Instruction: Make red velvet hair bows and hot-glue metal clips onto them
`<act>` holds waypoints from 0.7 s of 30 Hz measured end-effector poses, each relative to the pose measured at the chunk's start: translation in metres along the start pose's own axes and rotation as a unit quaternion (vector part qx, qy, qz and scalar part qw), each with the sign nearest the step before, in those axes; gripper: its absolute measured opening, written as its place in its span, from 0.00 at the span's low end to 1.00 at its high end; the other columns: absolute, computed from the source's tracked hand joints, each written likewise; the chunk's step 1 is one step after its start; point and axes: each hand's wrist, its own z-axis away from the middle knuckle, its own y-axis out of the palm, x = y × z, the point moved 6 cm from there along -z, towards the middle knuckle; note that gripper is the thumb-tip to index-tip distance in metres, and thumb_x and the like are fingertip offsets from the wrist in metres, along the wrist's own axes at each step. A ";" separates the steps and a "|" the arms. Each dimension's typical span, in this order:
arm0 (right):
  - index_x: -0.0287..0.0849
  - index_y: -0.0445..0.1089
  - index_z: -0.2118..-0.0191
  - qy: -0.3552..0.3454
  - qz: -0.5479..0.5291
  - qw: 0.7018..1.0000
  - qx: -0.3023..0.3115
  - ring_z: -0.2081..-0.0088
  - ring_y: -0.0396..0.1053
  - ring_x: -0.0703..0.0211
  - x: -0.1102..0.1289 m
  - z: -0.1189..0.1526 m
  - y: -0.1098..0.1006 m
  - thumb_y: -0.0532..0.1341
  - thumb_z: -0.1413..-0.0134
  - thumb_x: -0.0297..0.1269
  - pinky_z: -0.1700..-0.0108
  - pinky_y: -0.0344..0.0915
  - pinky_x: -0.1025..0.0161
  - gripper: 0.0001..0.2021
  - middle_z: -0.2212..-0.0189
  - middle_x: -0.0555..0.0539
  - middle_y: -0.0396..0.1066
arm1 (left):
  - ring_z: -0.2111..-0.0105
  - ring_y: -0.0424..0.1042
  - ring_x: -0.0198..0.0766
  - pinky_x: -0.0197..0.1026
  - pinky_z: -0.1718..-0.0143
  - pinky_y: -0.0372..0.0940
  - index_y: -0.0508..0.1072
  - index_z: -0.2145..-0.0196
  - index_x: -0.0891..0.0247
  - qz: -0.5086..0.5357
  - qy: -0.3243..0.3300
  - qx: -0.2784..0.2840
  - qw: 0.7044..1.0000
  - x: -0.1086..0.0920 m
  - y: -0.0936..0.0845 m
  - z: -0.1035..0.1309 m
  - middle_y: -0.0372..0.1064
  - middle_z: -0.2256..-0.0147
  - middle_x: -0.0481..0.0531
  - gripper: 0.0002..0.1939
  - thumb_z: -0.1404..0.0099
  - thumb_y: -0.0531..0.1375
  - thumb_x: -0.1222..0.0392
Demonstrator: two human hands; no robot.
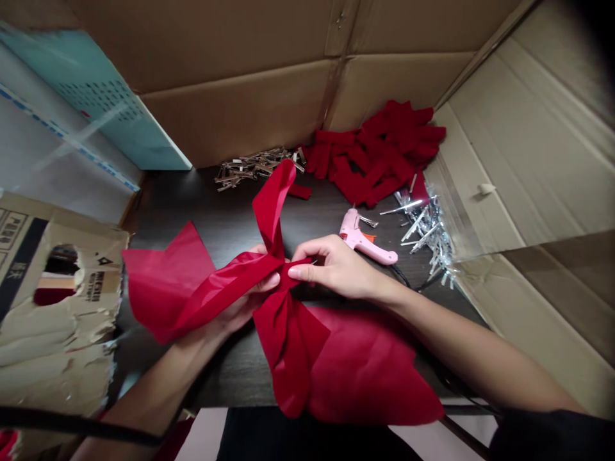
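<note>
A large red fabric bow with long loops and tails spreads over the dark table. My left hand grips it at its centre, thumb on top and the other fingers partly hidden under the cloth. Just right of that centre, my right hand pinches the end of a narrow red strip between thumb and index finger. A thin metallic tip shows beside the strip. To the right of my right hand lies a pink glue gun, with a metal clip by its nozzle.
Metal clips lie in a pile at the back. Red fabric pieces are heaped at the back right, near silvery twist strips. Cardboard walls stand behind and at the right. Torn cardboard is at the left.
</note>
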 end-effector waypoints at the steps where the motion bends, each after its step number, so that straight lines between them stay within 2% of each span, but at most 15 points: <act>1: 0.38 0.69 0.75 0.005 -0.005 1.000 0.010 0.76 0.63 0.65 0.001 0.000 -0.001 0.63 0.47 0.39 0.74 0.58 0.68 0.12 0.80 0.52 0.67 | 0.71 0.73 0.32 0.32 0.65 0.69 0.75 0.69 0.61 -0.002 -0.002 0.001 1.000 -0.001 0.000 0.000 0.76 0.71 0.43 0.10 0.49 0.70 0.69; 7: 0.40 0.71 0.74 0.030 0.004 0.997 0.071 0.78 0.65 0.65 0.005 0.006 -0.003 0.63 0.47 0.38 0.74 0.60 0.69 0.09 0.81 0.53 0.68 | 0.75 0.71 0.33 0.34 0.69 0.68 0.75 0.76 0.62 -0.013 -0.005 0.030 0.999 -0.003 0.004 0.002 0.74 0.77 0.42 0.10 0.53 0.72 0.69; 10: 0.40 0.72 0.74 0.020 0.029 0.998 0.057 0.76 0.66 0.64 0.005 0.006 -0.004 0.65 0.49 0.38 0.74 0.60 0.69 0.08 0.80 0.52 0.70 | 0.73 0.74 0.38 0.38 0.67 0.69 0.74 0.75 0.62 -0.024 -0.017 0.040 0.999 -0.002 0.008 0.002 0.73 0.77 0.43 0.11 0.55 0.72 0.70; 13: 0.39 0.73 0.75 0.017 0.051 0.998 0.027 0.76 0.67 0.64 0.002 0.006 -0.004 0.67 0.51 0.37 0.74 0.60 0.68 0.08 0.79 0.51 0.71 | 0.69 0.76 0.43 0.40 0.67 0.69 0.74 0.74 0.62 -0.037 -0.030 0.038 0.998 0.001 0.010 0.003 0.75 0.74 0.46 0.13 0.56 0.72 0.69; 15: 0.38 0.72 0.75 0.038 0.021 0.998 0.043 0.77 0.67 0.64 -0.002 0.005 0.000 0.67 0.51 0.37 0.75 0.61 0.68 0.09 0.79 0.50 0.71 | 0.68 0.76 0.45 0.41 0.67 0.69 0.75 0.71 0.62 -0.043 -0.041 0.033 0.998 0.003 0.008 0.003 0.76 0.72 0.47 0.15 0.57 0.73 0.67; 18: 0.38 0.71 0.75 0.064 -0.026 0.996 0.059 0.79 0.65 0.65 -0.006 0.005 0.004 0.68 0.53 0.38 0.76 0.61 0.68 0.09 0.80 0.51 0.70 | 0.70 0.76 0.44 0.41 0.68 0.70 0.75 0.71 0.62 -0.050 -0.057 0.023 0.997 0.006 0.002 0.003 0.76 0.72 0.48 0.15 0.58 0.74 0.64; 21: 0.38 0.70 0.75 0.056 -0.036 0.997 0.043 0.79 0.65 0.65 -0.004 0.005 0.003 0.68 0.53 0.39 0.75 0.61 0.67 0.10 0.80 0.51 0.70 | 0.72 0.75 0.40 0.40 0.67 0.70 0.77 0.71 0.62 -0.057 -0.091 0.008 0.994 0.010 -0.005 0.002 0.77 0.73 0.48 0.11 0.53 0.73 0.61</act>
